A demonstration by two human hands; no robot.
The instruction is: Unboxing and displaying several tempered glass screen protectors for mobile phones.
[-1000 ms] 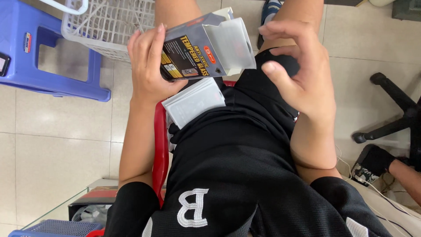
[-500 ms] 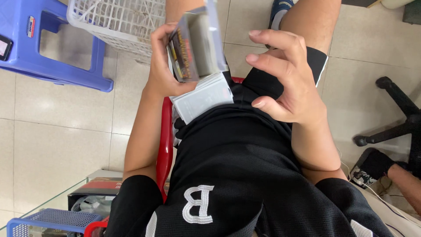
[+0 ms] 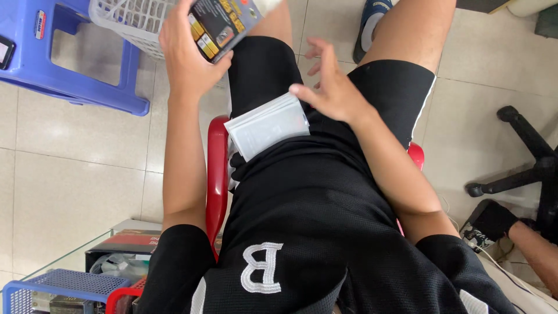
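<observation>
A floor of pale square glazed tiles (image 3: 75, 174) carries everything here. On it stand a blue plastic stool (image 3: 70, 64) at upper left, a red plastic chair (image 3: 218, 174) at centre, and the black star base of an office chair (image 3: 523, 157) at right. A blue mesh plastic basket (image 3: 52, 288) sits at lower left.

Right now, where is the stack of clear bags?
In the head view, the bags lie on the person's lap, on the black shorts near the red chair's left edge, with the right hand just touching them.
</observation>
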